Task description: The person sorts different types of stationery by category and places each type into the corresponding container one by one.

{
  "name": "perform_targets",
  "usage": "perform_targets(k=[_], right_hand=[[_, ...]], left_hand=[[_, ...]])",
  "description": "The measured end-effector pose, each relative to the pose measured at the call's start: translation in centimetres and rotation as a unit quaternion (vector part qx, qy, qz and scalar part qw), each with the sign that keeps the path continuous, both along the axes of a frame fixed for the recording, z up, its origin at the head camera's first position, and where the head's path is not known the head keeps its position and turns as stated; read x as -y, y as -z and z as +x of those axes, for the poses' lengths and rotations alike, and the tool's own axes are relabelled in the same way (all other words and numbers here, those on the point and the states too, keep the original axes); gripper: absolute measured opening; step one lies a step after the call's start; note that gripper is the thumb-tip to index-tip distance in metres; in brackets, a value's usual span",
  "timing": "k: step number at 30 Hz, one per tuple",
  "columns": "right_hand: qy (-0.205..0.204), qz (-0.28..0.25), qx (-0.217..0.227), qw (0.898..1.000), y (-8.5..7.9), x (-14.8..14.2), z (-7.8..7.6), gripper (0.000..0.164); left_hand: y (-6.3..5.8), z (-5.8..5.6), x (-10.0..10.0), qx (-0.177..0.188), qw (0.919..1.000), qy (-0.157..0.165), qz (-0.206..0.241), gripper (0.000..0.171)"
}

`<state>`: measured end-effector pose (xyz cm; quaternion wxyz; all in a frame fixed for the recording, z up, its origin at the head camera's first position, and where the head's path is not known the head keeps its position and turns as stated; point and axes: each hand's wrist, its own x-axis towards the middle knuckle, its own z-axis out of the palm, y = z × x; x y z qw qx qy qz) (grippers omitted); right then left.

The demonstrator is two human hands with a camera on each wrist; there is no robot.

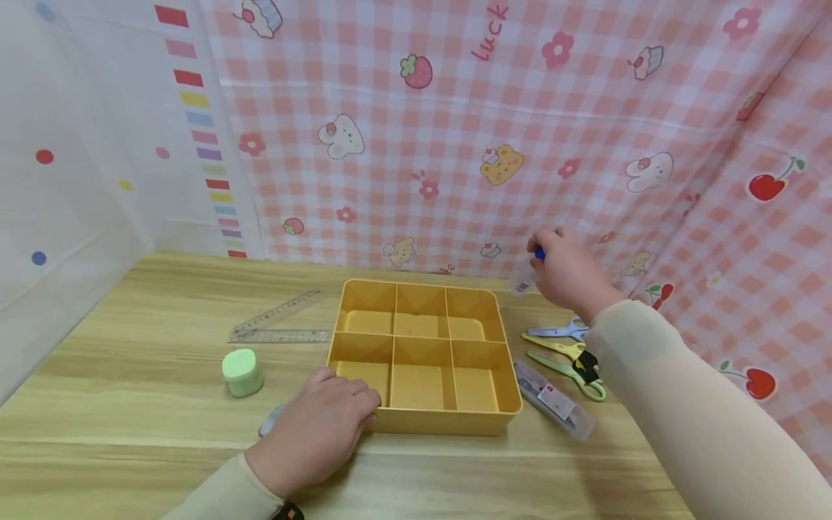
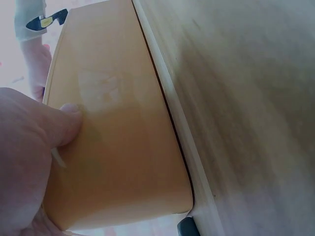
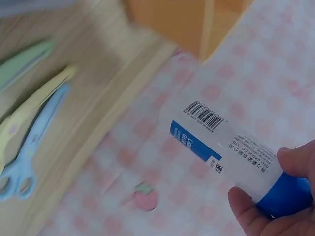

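A yellow divided storage box [image 1: 442,423] stands on the table, its compartments bare. My left hand [image 1: 317,432] grips its front wall near the left corner; the left wrist view has the thumb [image 2: 69,123] flat against the outer face. Beyond the box's far right corner, my right hand [image 1: 570,276] holds a clear glue bottle [image 3: 221,147] by its blue cap [image 3: 285,196]. The bottle is off the table and tilted, with a barcode and a blue label showing. Thumb and fingers pinch the cap in the right wrist view.
Right of the box lie blue scissors [image 1: 572,331], yellow scissors [image 1: 559,347], green scissors [image 1: 565,367] and a clear case [image 1: 555,401]. A clear V-shaped ruler [image 1: 279,334] and a light green lidded pot [image 1: 242,373] are on the left. A bluish item [image 1: 269,420] is partly behind the left hand.
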<state>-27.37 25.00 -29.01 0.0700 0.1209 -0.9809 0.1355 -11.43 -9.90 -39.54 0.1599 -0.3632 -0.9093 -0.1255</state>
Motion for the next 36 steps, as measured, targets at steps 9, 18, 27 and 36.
perform_targets(k=[9,18,27,36], right_hand=[[-0.069,-0.027,-0.055,0.996,-1.0,3.3,2.4,0.009],[-0.135,0.034,0.011,0.990,1.6,5.4,2.9,0.006],[-0.184,0.065,0.034,0.980,3.9,6.1,2.6,0.006],[-0.187,0.079,-0.002,0.979,4.3,6.5,2.3,0.006]], left_hand=[[0.2,-0.3,0.2,0.001,0.9999,0.001,-0.013,0.019],[0.3,-0.2,0.3,-0.005,0.9998,0.006,-0.017,0.017],[0.0,-0.1,0.0,0.002,0.9998,0.006,-0.020,0.019],[0.0,-0.3,0.1,-0.007,0.9998,0.010,-0.019,0.018]])
